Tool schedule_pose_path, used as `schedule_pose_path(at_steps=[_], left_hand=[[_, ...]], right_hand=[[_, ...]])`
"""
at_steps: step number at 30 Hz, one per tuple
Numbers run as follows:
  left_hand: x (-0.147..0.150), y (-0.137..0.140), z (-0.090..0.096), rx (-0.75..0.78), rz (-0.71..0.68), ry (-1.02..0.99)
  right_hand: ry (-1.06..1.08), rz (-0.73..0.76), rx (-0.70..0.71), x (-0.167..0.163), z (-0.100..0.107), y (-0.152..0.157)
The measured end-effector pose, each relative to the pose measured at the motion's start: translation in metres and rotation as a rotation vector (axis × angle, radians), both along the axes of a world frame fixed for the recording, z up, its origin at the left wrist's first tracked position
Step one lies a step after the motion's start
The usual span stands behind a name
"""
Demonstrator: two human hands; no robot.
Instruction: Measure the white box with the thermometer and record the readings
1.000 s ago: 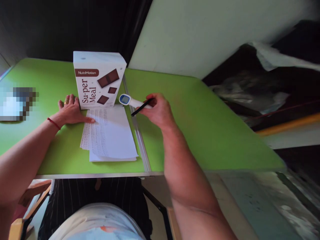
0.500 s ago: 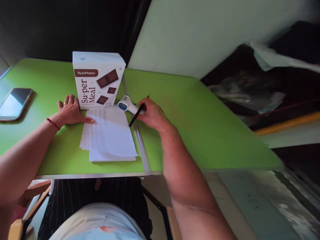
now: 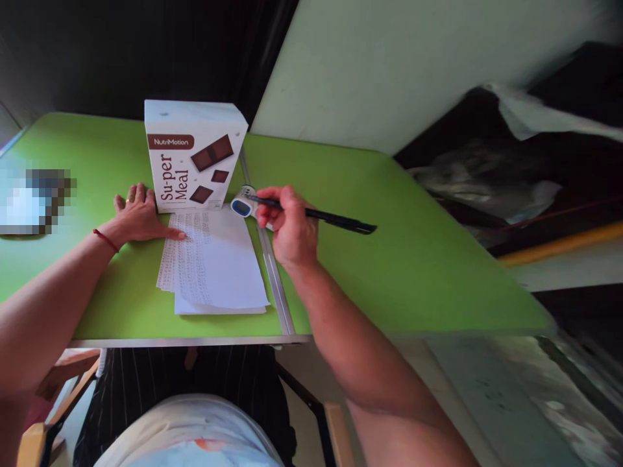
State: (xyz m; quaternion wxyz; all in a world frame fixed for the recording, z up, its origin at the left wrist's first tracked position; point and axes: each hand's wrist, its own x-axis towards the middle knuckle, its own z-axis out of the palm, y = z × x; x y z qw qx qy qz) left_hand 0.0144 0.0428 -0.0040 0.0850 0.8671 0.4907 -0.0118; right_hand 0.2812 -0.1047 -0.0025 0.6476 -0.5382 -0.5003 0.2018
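My right hand [image 3: 294, 230] grips a black pen [image 3: 341, 220], its longer end sticking out to the right and its other end over the white handheld thermometer [image 3: 242, 206]. The fingers partly hide the thermometer's handle. Spread flat, my left hand [image 3: 139, 217] lies on the table, its thumb resting on the edge of a stack of paper sheets [image 3: 233, 269]. Small rows of writing cover the left part of the top sheet; its right part is blank. Just behind the paper stands a white box [image 3: 170, 172] printed "Su-per Meal", with my left fingertips close beside it.
A green folding table [image 3: 389, 259] spans the view, a metal seam [image 3: 275, 279] running down it. At the left lies a phone [image 3: 29, 204], blurred out. A pale wall [image 3: 341, 78] and dark panel [image 3: 121, 52] rise behind.
My right hand has turned the pen from slanting down toward the paper to lying nearly level, its long end now pointing right. My left hand has stayed put.
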Motion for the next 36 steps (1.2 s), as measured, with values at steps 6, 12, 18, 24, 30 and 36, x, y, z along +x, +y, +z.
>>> schedule_pose_path(at_steps=[6, 12, 18, 24, 30, 36], left_hand=[[0.008, -0.013, 0.013, -0.080, 0.087, 0.029], [0.014, -0.020, 0.021, -0.104, 0.120, 0.033], [0.015, -0.024, 0.025, -0.104, 0.116, 0.024], [0.017, -0.024, 0.025, -0.117, 0.126, 0.038], [0.015, -0.020, 0.021, -0.086, 0.102, 0.022], [0.016, -0.021, 0.021, -0.101, 0.110, 0.031]], right_hand=[[0.156, 0.254, -0.121, -0.033, -0.020, 0.000], [0.038, 0.220, -0.183, -0.041, -0.038, -0.003], [-0.074, 0.178, -0.139, -0.040, -0.035, -0.006], [0.155, 0.220, -0.339, -0.040, -0.031, -0.004], [0.040, 0.282, -0.374, -0.037, -0.029, -0.004], [-0.064, 0.183, -0.195, -0.038, -0.039, -0.016]])
